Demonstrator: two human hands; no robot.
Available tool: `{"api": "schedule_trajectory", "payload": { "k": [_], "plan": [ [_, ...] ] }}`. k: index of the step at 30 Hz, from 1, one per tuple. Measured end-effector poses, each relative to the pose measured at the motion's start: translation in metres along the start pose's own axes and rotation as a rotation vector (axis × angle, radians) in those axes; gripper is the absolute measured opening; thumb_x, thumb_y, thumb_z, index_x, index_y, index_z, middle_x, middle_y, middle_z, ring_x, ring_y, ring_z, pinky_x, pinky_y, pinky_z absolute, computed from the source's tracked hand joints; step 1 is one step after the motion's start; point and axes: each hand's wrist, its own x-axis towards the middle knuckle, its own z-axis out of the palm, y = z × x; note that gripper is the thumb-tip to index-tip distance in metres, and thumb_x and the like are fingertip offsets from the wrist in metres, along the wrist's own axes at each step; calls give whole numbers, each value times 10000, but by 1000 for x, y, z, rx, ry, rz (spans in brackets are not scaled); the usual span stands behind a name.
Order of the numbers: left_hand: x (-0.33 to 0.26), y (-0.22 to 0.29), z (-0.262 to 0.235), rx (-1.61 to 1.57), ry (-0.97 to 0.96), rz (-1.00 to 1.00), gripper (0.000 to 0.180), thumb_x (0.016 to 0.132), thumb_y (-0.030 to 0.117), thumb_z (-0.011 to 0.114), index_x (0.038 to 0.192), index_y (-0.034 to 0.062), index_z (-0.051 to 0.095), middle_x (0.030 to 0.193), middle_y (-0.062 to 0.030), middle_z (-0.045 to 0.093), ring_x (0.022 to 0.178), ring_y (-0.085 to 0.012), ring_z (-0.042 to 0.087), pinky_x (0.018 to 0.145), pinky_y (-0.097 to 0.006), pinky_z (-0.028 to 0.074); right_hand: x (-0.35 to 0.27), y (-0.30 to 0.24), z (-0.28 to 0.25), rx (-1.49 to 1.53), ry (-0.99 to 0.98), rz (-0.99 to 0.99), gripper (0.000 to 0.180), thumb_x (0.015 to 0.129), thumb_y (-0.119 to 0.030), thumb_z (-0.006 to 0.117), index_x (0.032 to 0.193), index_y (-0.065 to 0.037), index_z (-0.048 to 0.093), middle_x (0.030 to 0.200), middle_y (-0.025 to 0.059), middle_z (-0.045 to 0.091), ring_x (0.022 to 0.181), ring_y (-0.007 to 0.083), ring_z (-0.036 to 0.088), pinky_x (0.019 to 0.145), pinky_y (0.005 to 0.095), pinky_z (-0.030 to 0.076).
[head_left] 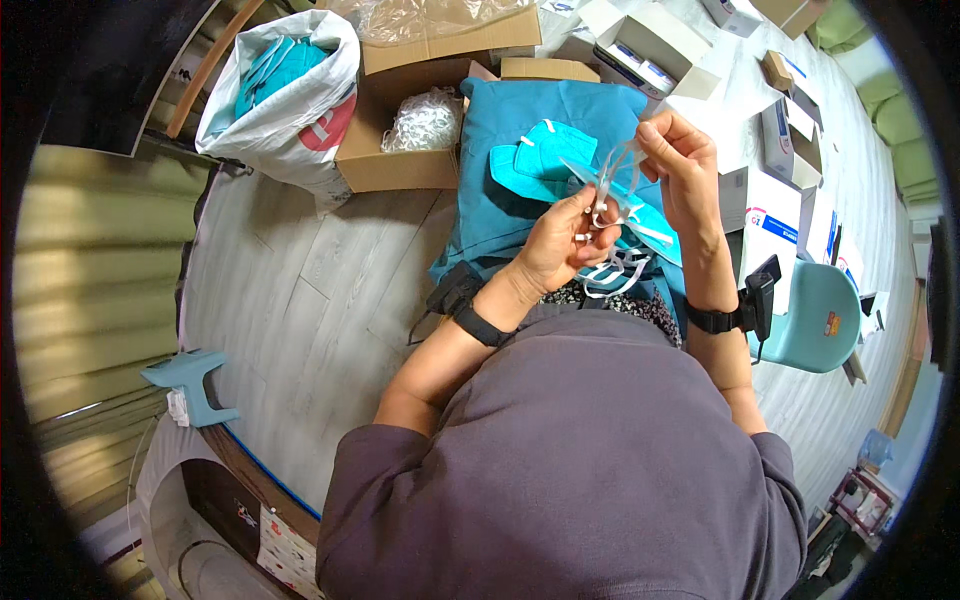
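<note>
Over my lap, my left hand [558, 242] is closed around white straps [622, 272] with small white clips at the fingers. Higher and to its right, my right hand [685, 165] pinches a loop of strap between thumb and fingertips. Strap stretches between the two hands, and loose loops hang below the left one. A teal face mask [540, 165] with white tabs lies just beyond my left hand on a darker teal cloth [475, 225]. More teal mask material [655, 228] shows under the hands, partly hidden by them and the straps.
A white sack [225, 140] filled with teal masks [285, 75] stands at the far left. Beside it, an open cardboard box [395, 175] holds a bundle of white straps [425, 122]. White cartons [770, 205] and a pale teal stool [820, 320] stand at the right.
</note>
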Motion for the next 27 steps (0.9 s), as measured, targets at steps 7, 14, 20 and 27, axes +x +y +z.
{"api": "schedule_trajectory", "payload": {
  "k": [7, 14, 20, 27],
  "plan": [
    [2, 3, 9, 29, 66, 7, 490, 1048, 437, 371, 1048, 22, 631, 699, -42, 581, 457, -71, 376, 429, -197, 294, -10, -11, 9, 5, -125, 10, 162, 886, -172, 726, 802, -59, 646, 735, -10, 637, 589, 30, 463, 525, 195, 332],
    [6, -4, 10, 69, 207, 36, 459, 1029, 433, 427, 1012, 34, 654, 690, -32, 586, 440, -70, 382, 404, -203, 278, -19, -15, 16, -25, -204, 72, 174, 880, -171, 732, 796, -46, 645, 723, 2, 636, 594, 35, 506, 519, 179, 354],
    [4, -3, 0, 57, 66, 34, 405, 1034, 384, 396, 895, 72, 614, 695, -16, 558, 461, -82, 416, 418, -198, 312, -21, -12, 13, -76, -233, 74, 162, 880, -168, 727, 808, -40, 657, 721, -14, 625, 602, 29, 486, 525, 180, 338],
    [3, -5, -3, -4, -10, 23, 423, 1024, 374, 412, 828, 49, 597, 711, -49, 545, 453, -79, 379, 390, -194, 298, -22, -8, 11, -65, -201, 88, 152, 877, -155, 728, 804, -39, 663, 708, -31, 606, 588, 22, 446, 517, 188, 315]
  ]
}}
